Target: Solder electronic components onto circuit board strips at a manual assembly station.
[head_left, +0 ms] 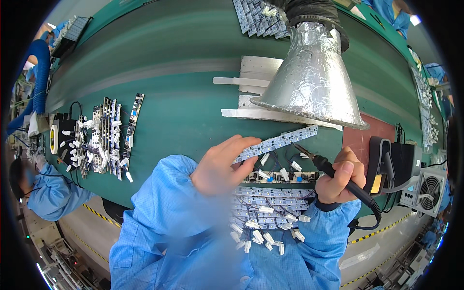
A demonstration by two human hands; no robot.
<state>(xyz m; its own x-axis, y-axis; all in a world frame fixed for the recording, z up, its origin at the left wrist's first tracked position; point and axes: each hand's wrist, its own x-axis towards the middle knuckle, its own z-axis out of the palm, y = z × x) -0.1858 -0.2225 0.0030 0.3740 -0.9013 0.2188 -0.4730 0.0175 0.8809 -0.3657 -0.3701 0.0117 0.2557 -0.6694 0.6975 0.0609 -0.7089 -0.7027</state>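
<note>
My left hand [223, 163] pinches the left end of a narrow LED circuit board strip [282, 141], which slants up to the right above the bench. In my right hand [342, 176] is a soldering iron [323, 165] with a black handle. Its tip is close to the lower edge of the strip; whether it touches I cannot tell. White connectors [296, 166] on thin dark wires lie just below. Another strip with dark and blue parts [285, 177] lies under these, and nearer to me are several light strips [270, 192] with wired white connectors.
A foil-covered fume hood [319, 72] hangs over the bench beyond my hands. Left lie several more strips [113, 135] with connectors. At right stand an iron holder [380, 162] and a box with a fan [428, 192]. A person in blue [58, 191] sits at far left.
</note>
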